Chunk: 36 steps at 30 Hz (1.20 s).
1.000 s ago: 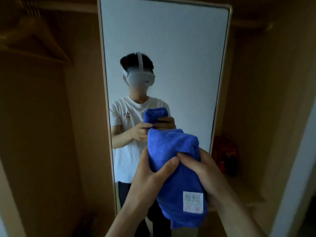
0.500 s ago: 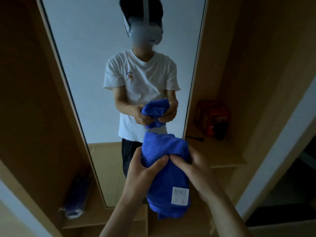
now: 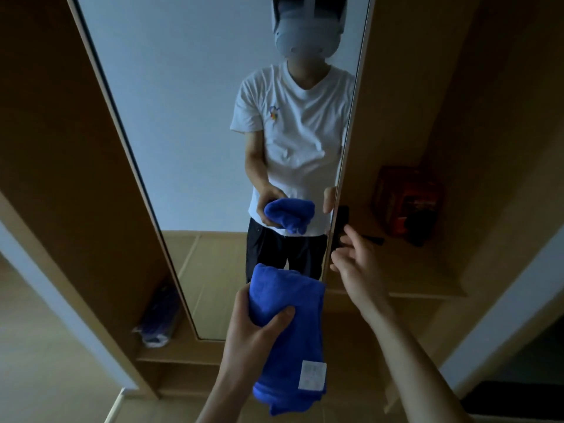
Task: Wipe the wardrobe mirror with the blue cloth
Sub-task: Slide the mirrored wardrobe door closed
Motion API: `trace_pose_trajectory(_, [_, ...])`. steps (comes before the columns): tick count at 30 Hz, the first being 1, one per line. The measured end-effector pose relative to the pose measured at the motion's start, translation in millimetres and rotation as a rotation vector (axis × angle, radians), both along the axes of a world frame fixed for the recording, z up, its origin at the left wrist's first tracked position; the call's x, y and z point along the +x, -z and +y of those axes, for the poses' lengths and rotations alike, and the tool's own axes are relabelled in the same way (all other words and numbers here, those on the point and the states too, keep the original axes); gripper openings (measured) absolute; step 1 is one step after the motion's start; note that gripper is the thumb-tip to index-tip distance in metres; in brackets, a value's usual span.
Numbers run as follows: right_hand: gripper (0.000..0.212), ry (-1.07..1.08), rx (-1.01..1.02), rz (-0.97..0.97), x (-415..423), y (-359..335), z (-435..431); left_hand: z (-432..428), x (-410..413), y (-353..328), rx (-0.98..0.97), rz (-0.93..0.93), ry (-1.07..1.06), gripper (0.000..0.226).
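A tall wardrobe mirror [image 3: 195, 123] in a light wooden frame stands in front of me and reflects a person in a white T-shirt. The blue cloth [image 3: 290, 340] is bunched, with a white label near its lower end. My left hand [image 3: 256, 334] grips it from the left, thumb across its front, a little short of the mirror's lower part. My right hand [image 3: 357, 264] is off the cloth, fingers loosely spread, hovering by the mirror's right frame edge and holding nothing.
Right of the mirror a wooden shelf [image 3: 427, 270] carries a red box [image 3: 409, 203] and a small dark object [image 3: 372, 239]. On the left, a low shelf holds a bluish wrapped bundle [image 3: 158, 319]. Wardrobe side panels flank the mirror.
My right hand has let go of the cloth and moved up and right toward the mirror's frame. My view has tilted further down. The left hand still holds the cloth.
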State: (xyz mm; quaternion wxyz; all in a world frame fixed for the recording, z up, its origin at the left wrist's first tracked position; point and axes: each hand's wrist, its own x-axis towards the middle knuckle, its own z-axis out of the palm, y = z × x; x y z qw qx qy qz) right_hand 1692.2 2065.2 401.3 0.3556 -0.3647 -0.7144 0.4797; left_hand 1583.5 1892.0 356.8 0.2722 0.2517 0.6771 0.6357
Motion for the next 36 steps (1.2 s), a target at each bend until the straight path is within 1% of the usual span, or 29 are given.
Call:
trace_pose_trajectory(3, [0.062, -0.061, 0.004, -0.088, -6.3, -5.9, 5.4, 2.2, 0.9, -6.3, 0.019, 0.043, 0.017, 0.064])
trace_pose_trajectory(5, [0.064, -0.09, -0.049, -0.074, -10.2, -9.2, 5.3, 3.6, 0.9, -11.8, 0.034, 0.084, 0.03, 0.068])
trace_pose_trajectory(7, [0.064, -0.103, -0.059, -0.06, -14.0, -9.9, 2.0, 4.9, -0.5, -16.2, 0.044, 0.137, 0.035, 0.071])
trace_pose_trajectory(11, [0.06, -0.061, -0.061, -0.026, -14.7, -9.3, -11.0, 2.1, -1.7, -24.1, 0.029, 0.211, 0.085, 0.069])
trace_pose_trajectory(13, [0.055, -0.056, -0.043, -0.013, -11.1, -7.9, -19.7, -4.6, 0.0, -26.9, 0.007, 0.237, 0.121, 0.069])
trace_pose_trajectory(16, [0.034, -0.027, -0.017, -0.012, -3.5, -4.3, -34.0, -15.5, 5.7, -27.1, -0.015, 0.259, 0.162, 0.067])
trace_pose_trajectory(17, [0.029, -0.012, 0.0, -0.019, -1.4, -3.8, -39.0, -19.1, 8.4, -27.1, -0.018, 0.252, 0.17, 0.066])
trace_pose_trajectory(18, [0.028, 0.004, 0.02, -0.024, 0.6, -3.0, -44.1, -22.5, 10.7, -27.0, -0.019, 0.247, 0.173, 0.064])
trace_pose_trajectory(22, [0.033, 0.046, 0.099, -0.063, 2.4, -1.4, -63.5, -35.0, 17.4, -30.6, -0.036, 0.274, 0.178, 0.059])
trace_pose_trajectory(26, [0.032, 0.044, 0.143, -0.079, -2.3, -1.2, -84.4, -47.3, 11.9, -29.9, -0.03, 0.284, 0.152, 0.052])
trace_pose_trajectory(31, [0.04, 0.066, 0.181, -0.106, -11.0, 0.2, -113.4, -66.1, -7.5, -32.4, -0.024, 0.273, 0.106, 0.032])
trace_pose_trajectory(34, [0.042, 0.056, 0.185, -0.144, -19.5, -3.3, -128.1, -74.4, -19.8, -35.3, -0.031, 0.29, 0.096, 0.026])
trace_pose_trajectory(36, [0.04, 0.044, 0.189, -0.15, -26.5, -5.6, -135.9, -78.7, -27.1, -37.5, -0.031, 0.313, 0.08, 0.025])
